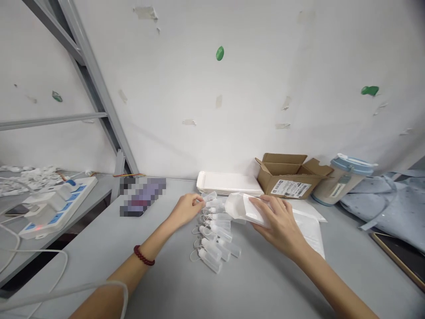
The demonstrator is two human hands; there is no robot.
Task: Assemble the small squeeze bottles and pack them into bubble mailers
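My left hand (188, 207), with a red bead bracelet on its wrist, pinches a small clear plastic bottle (210, 196) by its cap end. That bottle is at the far end of a row of several similar translucent bottles (210, 260) with white caps and thin loops, lying on the grey table. My right hand (277, 221) grips a white padded envelope (254, 212), its mouth gaping toward the left, close to the bottle. Under the right hand lies another white padded envelope (310, 230), partly hidden by it.
Against the wall lie a stack of white envelopes (229, 182) and an open cardboard box (282, 180). Further right are a tumbler (343, 179), a light blue cloth bag (381, 208) and a dark tablet-like device (405, 257). A power strip (79, 190) with loose cables is at left.
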